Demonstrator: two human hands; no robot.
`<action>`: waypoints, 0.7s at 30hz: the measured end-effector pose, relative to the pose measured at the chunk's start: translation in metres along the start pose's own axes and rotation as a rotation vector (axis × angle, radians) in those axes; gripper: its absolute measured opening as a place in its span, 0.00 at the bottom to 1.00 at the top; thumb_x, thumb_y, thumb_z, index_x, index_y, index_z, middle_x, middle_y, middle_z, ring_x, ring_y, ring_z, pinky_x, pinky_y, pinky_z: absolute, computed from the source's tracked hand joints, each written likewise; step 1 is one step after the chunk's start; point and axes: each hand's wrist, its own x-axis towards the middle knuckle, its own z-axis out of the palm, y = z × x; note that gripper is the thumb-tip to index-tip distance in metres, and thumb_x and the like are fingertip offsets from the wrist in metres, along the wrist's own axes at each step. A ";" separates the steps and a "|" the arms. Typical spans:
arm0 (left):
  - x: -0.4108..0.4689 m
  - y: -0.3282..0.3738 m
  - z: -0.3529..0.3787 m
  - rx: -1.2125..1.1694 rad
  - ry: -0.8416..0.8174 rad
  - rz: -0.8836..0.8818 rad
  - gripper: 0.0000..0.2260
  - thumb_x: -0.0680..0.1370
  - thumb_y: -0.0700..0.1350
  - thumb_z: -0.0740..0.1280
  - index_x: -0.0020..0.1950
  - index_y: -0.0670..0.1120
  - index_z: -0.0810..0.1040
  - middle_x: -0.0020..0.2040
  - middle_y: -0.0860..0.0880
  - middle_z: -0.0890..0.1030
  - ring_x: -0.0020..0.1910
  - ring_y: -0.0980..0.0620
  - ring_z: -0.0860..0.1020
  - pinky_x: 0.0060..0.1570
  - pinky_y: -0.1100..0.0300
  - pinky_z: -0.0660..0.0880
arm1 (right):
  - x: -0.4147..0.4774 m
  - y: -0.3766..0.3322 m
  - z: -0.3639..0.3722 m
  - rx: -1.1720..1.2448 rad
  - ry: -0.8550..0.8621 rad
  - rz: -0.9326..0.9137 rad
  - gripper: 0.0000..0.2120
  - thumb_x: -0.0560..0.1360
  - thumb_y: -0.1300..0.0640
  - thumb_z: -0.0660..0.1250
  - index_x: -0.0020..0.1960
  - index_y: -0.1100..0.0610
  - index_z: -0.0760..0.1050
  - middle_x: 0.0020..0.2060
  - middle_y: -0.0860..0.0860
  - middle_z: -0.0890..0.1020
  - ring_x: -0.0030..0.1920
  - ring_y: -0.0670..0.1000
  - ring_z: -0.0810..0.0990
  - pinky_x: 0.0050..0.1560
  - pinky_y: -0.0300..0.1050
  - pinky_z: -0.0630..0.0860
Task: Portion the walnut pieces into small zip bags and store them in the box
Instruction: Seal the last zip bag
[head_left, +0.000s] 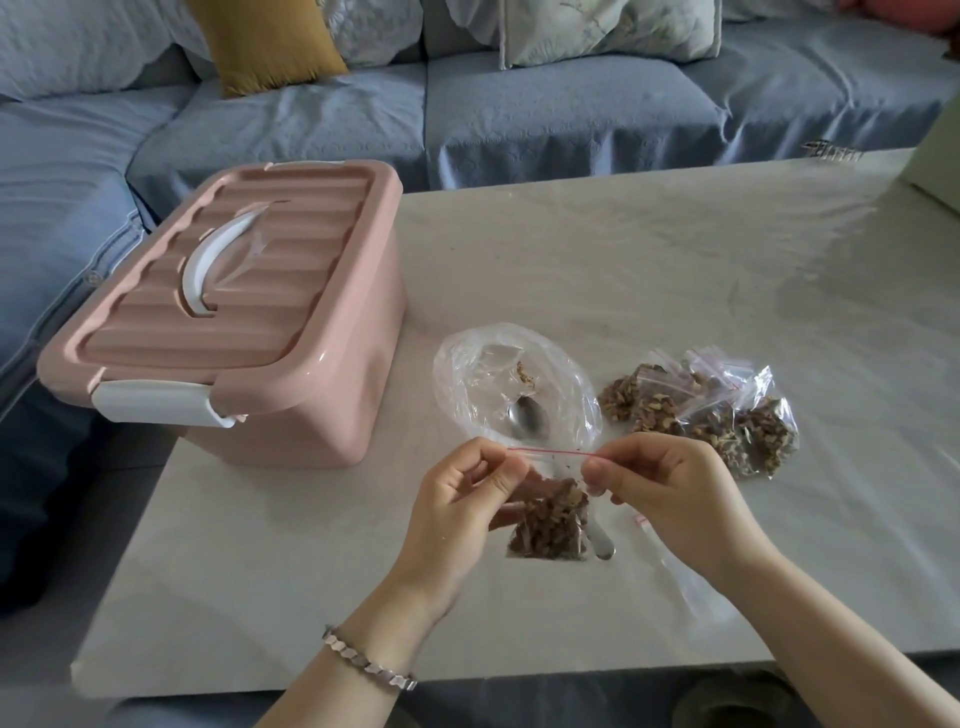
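A small zip bag (550, 525) with walnut pieces in it hangs above the table's front. My left hand (457, 504) pinches the left end of its red zip strip, and my right hand (670, 488) pinches the right end. Behind them lies a large clear bag (462, 374), nearly empty, with a few crumbs and a metal spoon (527, 415) inside. Several filled zip bags (701, 410) are piled to the right of it. The pink box (249, 312) stands at the left with its lid closed and white latch down.
The pale table (623, 249) carries an empty zip bag (680, 566) under my right wrist. A blue sofa (519, 114) with cushions runs behind the table. A light green object (935, 156) sits at the far right edge.
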 end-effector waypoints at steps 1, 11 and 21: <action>-0.001 0.002 0.000 -0.024 -0.017 -0.010 0.06 0.72 0.45 0.65 0.38 0.43 0.77 0.39 0.49 0.84 0.38 0.54 0.83 0.35 0.65 0.76 | 0.000 -0.002 0.000 0.009 -0.009 -0.002 0.05 0.68 0.62 0.71 0.34 0.55 0.80 0.25 0.46 0.81 0.25 0.38 0.74 0.28 0.27 0.69; -0.001 0.006 -0.002 -0.037 -0.005 -0.009 0.06 0.69 0.48 0.66 0.35 0.49 0.80 0.37 0.49 0.83 0.39 0.51 0.81 0.40 0.61 0.78 | 0.001 -0.009 -0.002 -0.002 0.034 -0.011 0.04 0.67 0.62 0.73 0.33 0.56 0.81 0.25 0.48 0.82 0.25 0.39 0.75 0.29 0.28 0.71; 0.008 0.014 -0.006 0.304 -0.139 0.164 0.05 0.70 0.44 0.73 0.43 0.53 0.81 0.41 0.51 0.84 0.43 0.53 0.82 0.47 0.66 0.75 | 0.000 -0.011 -0.012 -0.206 0.009 -0.221 0.04 0.60 0.49 0.72 0.33 0.48 0.81 0.29 0.43 0.82 0.31 0.47 0.78 0.34 0.36 0.76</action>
